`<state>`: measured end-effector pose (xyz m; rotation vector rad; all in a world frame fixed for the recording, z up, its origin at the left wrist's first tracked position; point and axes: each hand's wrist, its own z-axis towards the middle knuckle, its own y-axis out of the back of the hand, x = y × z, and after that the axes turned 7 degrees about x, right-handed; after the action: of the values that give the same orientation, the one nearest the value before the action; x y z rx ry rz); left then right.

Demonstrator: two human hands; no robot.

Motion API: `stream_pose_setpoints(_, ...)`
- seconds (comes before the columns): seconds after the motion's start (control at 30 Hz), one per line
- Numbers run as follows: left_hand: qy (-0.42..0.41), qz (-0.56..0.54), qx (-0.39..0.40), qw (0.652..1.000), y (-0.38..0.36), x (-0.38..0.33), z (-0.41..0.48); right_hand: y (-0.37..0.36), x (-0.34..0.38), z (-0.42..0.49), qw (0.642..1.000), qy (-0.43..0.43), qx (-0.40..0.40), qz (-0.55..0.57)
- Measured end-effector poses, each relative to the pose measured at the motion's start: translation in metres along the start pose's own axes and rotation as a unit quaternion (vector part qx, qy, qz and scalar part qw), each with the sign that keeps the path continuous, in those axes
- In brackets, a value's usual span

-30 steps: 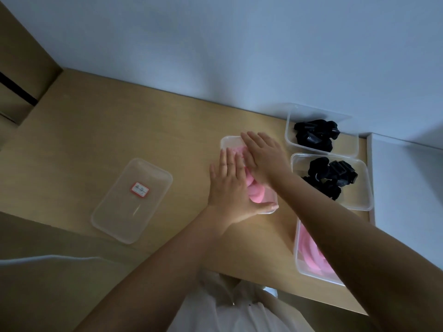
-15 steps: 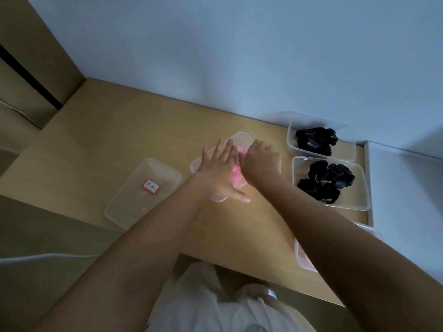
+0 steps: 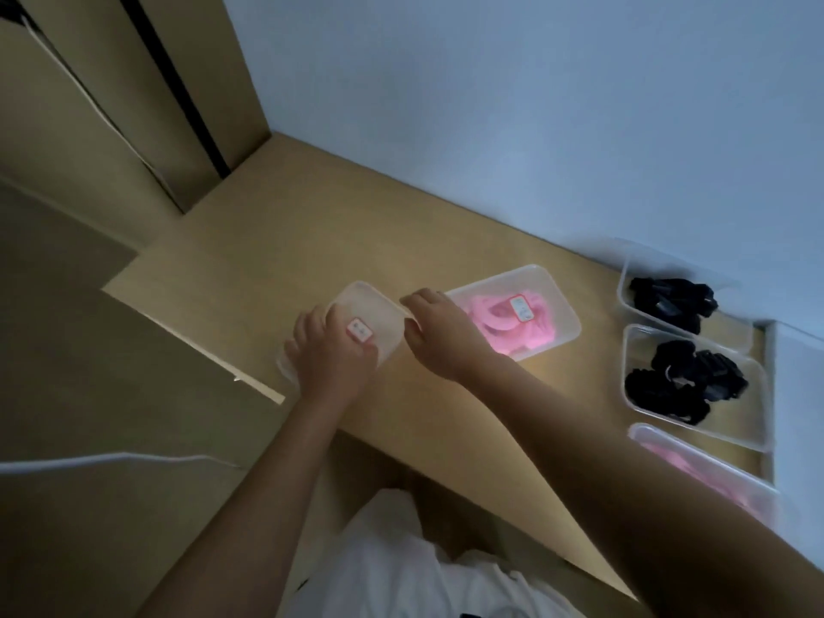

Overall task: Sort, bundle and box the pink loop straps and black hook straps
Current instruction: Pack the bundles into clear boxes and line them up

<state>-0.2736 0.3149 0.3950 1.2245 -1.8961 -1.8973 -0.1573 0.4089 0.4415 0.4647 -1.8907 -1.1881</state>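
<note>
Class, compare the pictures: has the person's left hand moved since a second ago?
Yes. The left hand has left the pink-strap box and gone leftward, further from the black-strap boxes, to grip the labelled lid.

A pale blue-grey wall (image 3: 490, 104) rises behind a light wooden table (image 3: 267, 243), whose far edge runs along its foot; the light is dim and soft, and the tabletop glows warmest near its middle. At the table's left end stands a tall wooden cabinet (image 3: 89, 127) in the same tan finish, its front split by a narrow black gap (image 3: 178, 82); at the right end a white ledge (image 3: 798, 376) meets the tabletop. Below the table's near edge lies a dull olive-brown floor (image 3: 89, 350), in shadow; a thin white cable (image 3: 111, 459) runs across it.
</note>
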Motion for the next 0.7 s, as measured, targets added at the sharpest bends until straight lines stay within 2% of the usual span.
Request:
stream_pose_setpoints(0.1, 0.076, 0.004, 0.010, 0.997, -0.005, 0.030, -0.006, -0.025, 0.019, 0.023, 0.997, -0.027, 0.072, 0.013)
stream_pose_setpoints(0.27, 0.219, -0.139, -0.010, 0.966, 0.006, 0.051, -0.002, -0.051, 0.030, 0.051, 0.979, -0.177, 0.100, 0.034)
stream_pose_setpoints(0.37, 0.210, -0.146, 0.020, 0.967, 0.013, 0.058, 0.005, -0.056, 0.035, 0.057, 0.977, -0.200, 0.071, 0.022)
stream_pose_setpoints(0.53, 0.216, -0.174, 0.051, 0.959, 0.020, 0.060, 0.017, -0.047, 0.027, 0.058, 0.971, -0.229, 0.006, 0.074)
stream_pose_setpoints(0.63, 0.218, -0.197, 0.064, 0.954, 0.024, 0.059, 0.020, -0.038, 0.019, 0.058, 0.957, -0.234, -0.048, 0.165)
stream_pose_setpoints(0.7, 0.212, -0.249, 0.050, 0.944, 0.029, 0.056, 0.022, -0.031, 0.018, 0.060, 0.936, -0.228, -0.101, 0.247)
